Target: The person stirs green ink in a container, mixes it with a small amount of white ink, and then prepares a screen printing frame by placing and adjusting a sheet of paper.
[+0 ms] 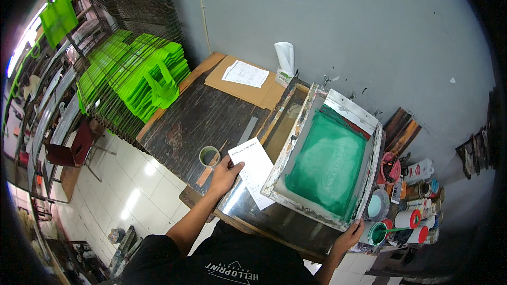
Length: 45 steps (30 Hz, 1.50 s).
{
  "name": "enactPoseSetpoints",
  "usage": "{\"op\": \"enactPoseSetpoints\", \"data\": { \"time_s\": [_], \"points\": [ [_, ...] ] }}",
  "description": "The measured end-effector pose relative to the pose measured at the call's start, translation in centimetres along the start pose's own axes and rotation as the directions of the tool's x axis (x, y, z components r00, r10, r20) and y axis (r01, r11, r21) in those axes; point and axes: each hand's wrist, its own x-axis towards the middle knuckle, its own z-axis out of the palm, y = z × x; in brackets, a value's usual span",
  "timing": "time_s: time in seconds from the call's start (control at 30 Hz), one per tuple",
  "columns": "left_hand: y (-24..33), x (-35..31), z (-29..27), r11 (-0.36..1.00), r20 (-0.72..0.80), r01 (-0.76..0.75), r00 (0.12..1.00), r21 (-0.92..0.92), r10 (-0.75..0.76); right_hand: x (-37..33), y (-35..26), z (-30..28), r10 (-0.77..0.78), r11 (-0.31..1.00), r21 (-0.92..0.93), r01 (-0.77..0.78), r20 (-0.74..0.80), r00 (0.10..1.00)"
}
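My left hand [224, 175] pinches the near left edge of a white sheet of paper [255, 168] that lies on the glass bed of the printing table, partly under a raised frame. That frame is a wooden screen-printing frame [369, 171] with a green-stained mesh [328, 162], tilted up on its far hinges. My right hand [349, 236] grips its near right corner. A roll of tape [209, 155] sits just left of my left hand.
Stacks of bright green bags [134, 76] fill wire drying racks at the left. Cardboard with a printed sheet [244, 73] lies at the back. Ink pots, an open tub of green ink [377, 232] and cans crowd the right end. White floor tiles lie below the table edge.
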Motion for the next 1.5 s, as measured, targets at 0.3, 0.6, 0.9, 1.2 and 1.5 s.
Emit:
{"op": "enactPoseSetpoints", "data": {
  "time_s": [0.3, 0.6, 0.9, 1.2, 1.5],
  "points": [
    [0.4, 0.0, 0.5, 0.986, -0.054, -0.072, 0.995, 0.148, 0.081, -0.1, -0.8, -0.1, -0.024, 1.0, 0.02, 0.024, 0.013, 1.0],
    [-0.1, 0.5, 0.5, 0.986, -0.074, -0.026, 0.997, 0.166, 0.038, -0.1, -0.5, 0.1, -0.008, 1.0, 0.001, 0.008, 0.014, 1.0],
    [0.6, 0.3, 0.4, 0.974, -0.057, 0.0, 0.998, 0.228, 0.013, 0.1, 0.5, 0.1, -0.03, 1.0, -0.006, 0.03, 0.016, 0.999],
    [1.3, -0.2, 0.6, 0.958, -0.038, -0.061, 0.996, 0.279, 0.075, 0.0, 0.4, 0.0, -0.04, 0.999, 0.002, 0.04, 0.008, 0.999],
    [1.2, -0.1, 0.6, 0.961, -0.033, -0.029, 0.999, 0.275, 0.04, -0.1, 0.1, 0.0, -0.04, 0.999, -0.014, 0.041, 0.016, 0.999]
  ]
}}
